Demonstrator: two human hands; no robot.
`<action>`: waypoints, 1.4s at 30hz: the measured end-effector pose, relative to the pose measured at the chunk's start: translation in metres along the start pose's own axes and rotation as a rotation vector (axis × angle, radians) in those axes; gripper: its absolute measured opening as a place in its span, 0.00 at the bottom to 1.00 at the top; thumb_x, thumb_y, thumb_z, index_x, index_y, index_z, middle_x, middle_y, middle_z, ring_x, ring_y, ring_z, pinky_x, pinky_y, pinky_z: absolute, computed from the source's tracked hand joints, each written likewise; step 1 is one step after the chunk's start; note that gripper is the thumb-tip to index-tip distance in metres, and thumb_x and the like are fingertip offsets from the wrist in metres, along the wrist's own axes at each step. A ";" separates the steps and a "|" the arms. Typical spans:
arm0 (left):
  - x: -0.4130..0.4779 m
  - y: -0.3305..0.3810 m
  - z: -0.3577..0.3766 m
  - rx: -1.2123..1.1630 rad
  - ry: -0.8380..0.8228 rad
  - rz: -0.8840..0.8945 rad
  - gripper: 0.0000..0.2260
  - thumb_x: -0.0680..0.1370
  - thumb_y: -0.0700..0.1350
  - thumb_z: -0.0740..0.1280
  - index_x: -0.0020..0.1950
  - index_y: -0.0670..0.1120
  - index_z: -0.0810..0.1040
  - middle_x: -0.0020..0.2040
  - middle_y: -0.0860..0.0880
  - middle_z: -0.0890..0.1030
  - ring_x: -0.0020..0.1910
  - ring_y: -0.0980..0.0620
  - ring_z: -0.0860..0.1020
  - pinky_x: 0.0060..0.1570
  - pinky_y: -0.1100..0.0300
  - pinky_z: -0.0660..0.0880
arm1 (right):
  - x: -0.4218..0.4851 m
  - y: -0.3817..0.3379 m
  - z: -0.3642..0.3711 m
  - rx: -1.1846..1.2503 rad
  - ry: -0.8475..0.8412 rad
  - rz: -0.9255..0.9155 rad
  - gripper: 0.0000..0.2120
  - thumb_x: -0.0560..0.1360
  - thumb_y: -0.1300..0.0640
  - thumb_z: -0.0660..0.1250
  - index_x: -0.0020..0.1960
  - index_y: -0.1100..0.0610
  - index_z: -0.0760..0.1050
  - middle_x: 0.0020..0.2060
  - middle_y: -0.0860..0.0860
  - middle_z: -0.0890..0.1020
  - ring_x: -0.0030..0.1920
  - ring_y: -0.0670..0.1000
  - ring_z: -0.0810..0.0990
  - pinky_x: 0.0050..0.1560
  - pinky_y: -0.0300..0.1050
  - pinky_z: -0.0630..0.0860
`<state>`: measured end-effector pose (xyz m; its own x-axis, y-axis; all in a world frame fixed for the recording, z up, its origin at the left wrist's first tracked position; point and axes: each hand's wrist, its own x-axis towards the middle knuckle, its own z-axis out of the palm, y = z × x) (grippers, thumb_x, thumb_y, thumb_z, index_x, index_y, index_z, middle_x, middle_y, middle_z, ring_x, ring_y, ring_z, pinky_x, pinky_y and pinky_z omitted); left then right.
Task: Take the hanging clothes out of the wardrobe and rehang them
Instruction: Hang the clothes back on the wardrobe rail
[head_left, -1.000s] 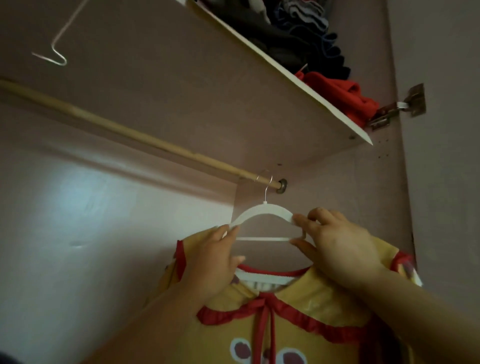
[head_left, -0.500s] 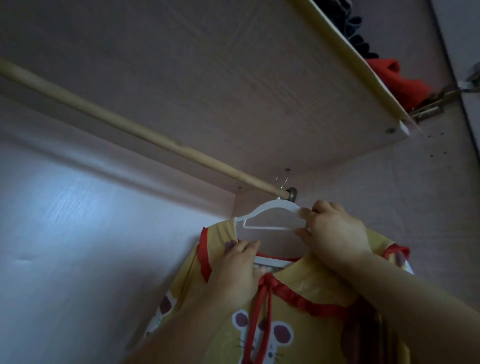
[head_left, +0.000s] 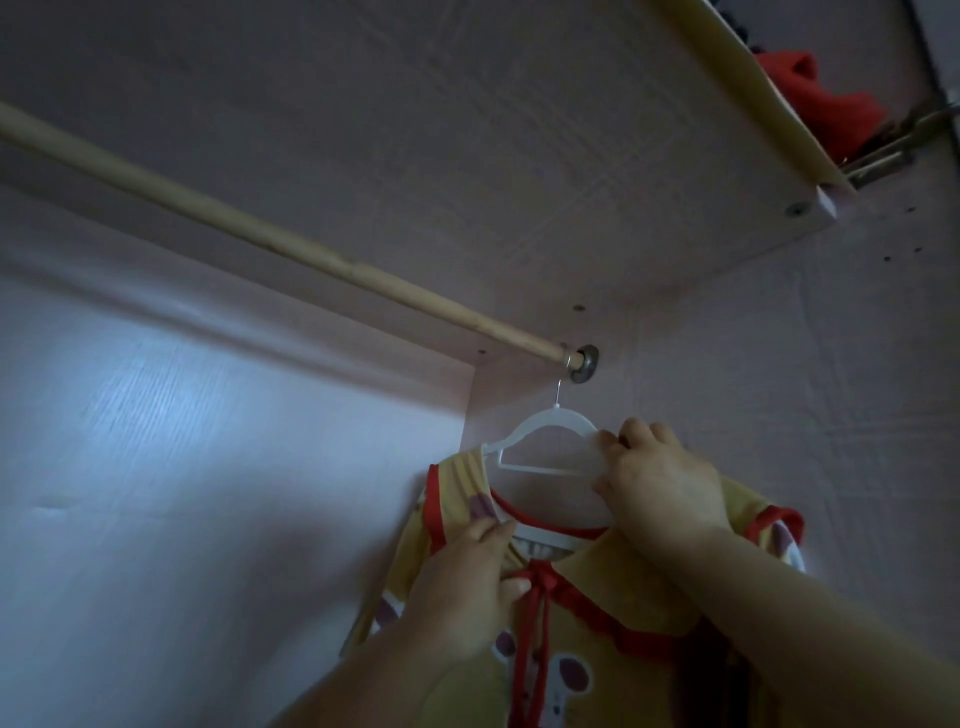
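Note:
A yellow child's garment (head_left: 618, 587) with red frilled trim and mouse prints hangs on a white plastic hanger (head_left: 545, 431). The hanger's metal hook sits over the right end of the wooden rail (head_left: 260, 239), next to the rail's metal socket (head_left: 584, 364). My right hand (head_left: 660, 478) grips the hanger's right arm and the garment's shoulder. My left hand (head_left: 467, 587) pinches the garment's collar at the left of the neckline.
The shelf board (head_left: 519, 156) runs just above the rail, with red folded clothing (head_left: 815, 98) on top at the far right. A door hinge (head_left: 893, 145) is fixed to the right side wall. The rail to the left carries nothing.
The hanger's hook has settled on the rail's right end. My left hand slid from the hanger's left arm down to the collar. The view tilted up and closer.

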<state>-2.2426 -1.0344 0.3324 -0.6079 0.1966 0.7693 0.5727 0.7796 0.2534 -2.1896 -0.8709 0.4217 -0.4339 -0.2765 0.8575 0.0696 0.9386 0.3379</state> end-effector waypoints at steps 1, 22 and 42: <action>-0.005 0.001 -0.001 0.001 -0.006 0.000 0.27 0.78 0.51 0.63 0.76 0.51 0.57 0.75 0.54 0.57 0.73 0.52 0.58 0.70 0.59 0.58 | -0.004 -0.001 -0.001 -0.012 -0.013 -0.001 0.22 0.78 0.46 0.57 0.69 0.52 0.63 0.62 0.49 0.68 0.61 0.52 0.68 0.54 0.45 0.69; -0.201 0.032 -0.031 0.339 -0.406 -0.109 0.26 0.75 0.58 0.63 0.71 0.49 0.65 0.67 0.47 0.69 0.65 0.47 0.68 0.62 0.52 0.68 | -0.256 -0.082 -0.049 0.372 -0.605 -0.079 0.18 0.77 0.48 0.58 0.65 0.49 0.68 0.66 0.49 0.67 0.68 0.52 0.64 0.68 0.47 0.59; -0.518 0.254 -0.079 0.287 -0.779 -0.181 0.27 0.76 0.58 0.63 0.70 0.46 0.64 0.67 0.48 0.68 0.65 0.48 0.69 0.62 0.53 0.68 | -0.593 0.013 -0.261 0.568 -0.930 0.178 0.28 0.77 0.44 0.60 0.73 0.47 0.56 0.70 0.49 0.63 0.68 0.51 0.63 0.67 0.43 0.60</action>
<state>-1.7381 -0.9851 0.0446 -0.9420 0.3258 0.0810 0.3326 0.9384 0.0935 -1.6969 -0.7484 0.0188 -0.9817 -0.0881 0.1690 -0.1206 0.9737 -0.1932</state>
